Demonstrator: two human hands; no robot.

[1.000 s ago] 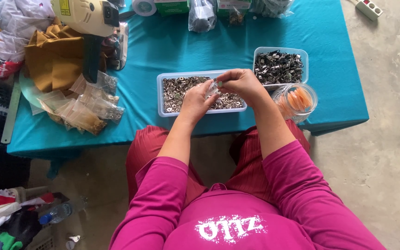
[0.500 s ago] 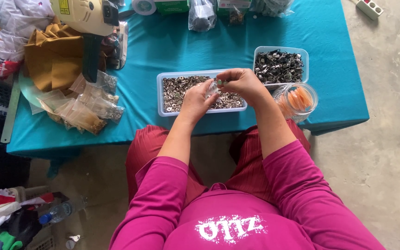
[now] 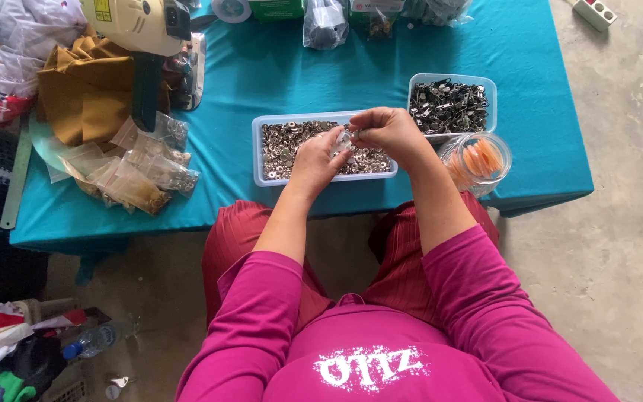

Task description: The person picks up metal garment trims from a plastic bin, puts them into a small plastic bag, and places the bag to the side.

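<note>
Far left of the tray (image 3: pixel 258 160), brown cloth (image 3: pixel 83 100) lies on the teal table (image 3: pixel 262 67), with a cream cutter (image 3: pixel 143 30) standing over its right edge. Nearer the tray, on its left, a heap of small clear bags (image 3: pixel 139 167) spreads toward the table's front edge.

The tray is a shallow pale-blue box full of small metal pieces. The left hand (image 3: pixel 318 160) hovers over the tray's middle, fingers bent and pinched on a small clear bag (image 3: pixel 344 141). The right hand (image 3: pixel 392 134) is over the tray's right end, fingers curled, its fingertips meeting the same bag from the other side. Both hands are closed on that bag, held just above the metal pieces; what it contains I cannot tell.

Just right of the tray and behind it, a box (image 3: pixel 452 104) holds darker metal parts. Right of the tray and in front of that box, a round clear tub (image 3: pixel 478 160) holds orange pieces near the table's front edge. Behind the tray, at the table's far edge, sit more bags (image 3: pixel 325 22) and a tape roll (image 3: pixel 232 9).
</note>
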